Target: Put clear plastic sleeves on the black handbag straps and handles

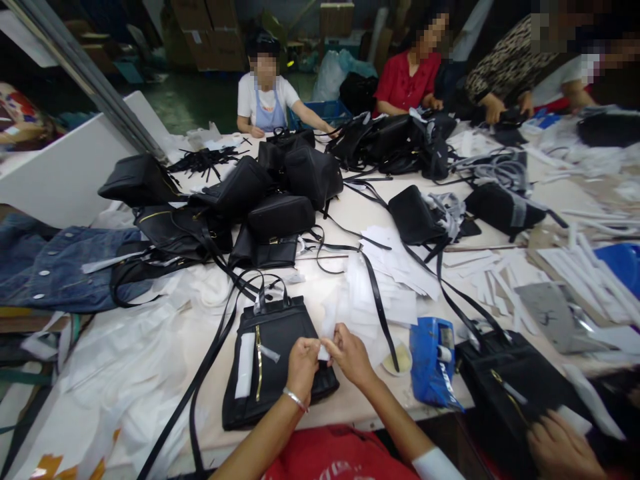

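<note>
A black handbag (280,327) with a gold zipper lies flat on the table before me, its handles pointing away. A white strip (245,367) lies along the left side of that zipper, and a small translucent tab hangs by it. Above the bag's right side, both hands meet at a small piece of white sheet (328,325). My left hand (304,360), with a bangle at the wrist, pinches its lower edge. My right hand (349,350) is closed on the same piece from the right. The fingertips partly hide it.
Thin white sheets (370,287) lie beyond my hands. A blue tape dispenser (433,360) stands to the right. Several black bags (283,213) are heaped behind, and plastic wrapping (130,353) spreads leftward. At right, a co-worker's hand (563,443) rests on another black bag (520,393).
</note>
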Demonstrator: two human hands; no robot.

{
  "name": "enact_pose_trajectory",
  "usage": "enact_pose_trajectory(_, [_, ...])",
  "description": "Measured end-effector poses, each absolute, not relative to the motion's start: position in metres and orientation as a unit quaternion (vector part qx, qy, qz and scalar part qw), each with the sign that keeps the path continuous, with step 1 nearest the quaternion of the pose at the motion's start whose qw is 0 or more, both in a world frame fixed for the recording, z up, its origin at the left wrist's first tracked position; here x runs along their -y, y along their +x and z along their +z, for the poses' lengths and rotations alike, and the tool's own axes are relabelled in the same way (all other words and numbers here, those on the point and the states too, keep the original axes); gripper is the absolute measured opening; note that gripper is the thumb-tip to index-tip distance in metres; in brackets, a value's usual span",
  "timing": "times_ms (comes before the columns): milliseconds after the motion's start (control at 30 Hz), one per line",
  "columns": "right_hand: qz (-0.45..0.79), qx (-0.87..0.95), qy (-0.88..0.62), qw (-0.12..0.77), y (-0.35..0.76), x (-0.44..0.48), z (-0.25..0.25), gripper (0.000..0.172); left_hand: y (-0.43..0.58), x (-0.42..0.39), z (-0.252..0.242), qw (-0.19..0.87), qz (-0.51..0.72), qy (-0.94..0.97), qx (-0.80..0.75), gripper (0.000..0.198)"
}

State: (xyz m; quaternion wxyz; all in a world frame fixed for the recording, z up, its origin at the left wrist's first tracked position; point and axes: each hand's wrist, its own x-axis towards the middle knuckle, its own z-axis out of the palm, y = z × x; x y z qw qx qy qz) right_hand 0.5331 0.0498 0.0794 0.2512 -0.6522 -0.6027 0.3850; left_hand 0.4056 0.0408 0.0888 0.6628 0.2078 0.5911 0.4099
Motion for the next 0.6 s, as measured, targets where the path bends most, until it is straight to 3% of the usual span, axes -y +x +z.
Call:
enact_pose_trajectory(400, [0.446,0.576,-0.620,0.293,0.539,-0.040,0.087,0.019,0.408,-0.043,0.081,0.657,0.368,0.201,-0.626,0.029])
enact_pose_trajectory(600, [0.431,0.602,-0.602,0.300,0.544,-0.039,0.090,0.018,0.389,-0.058,0.081,0.798,0.259,0.147,-0.524,0.029])
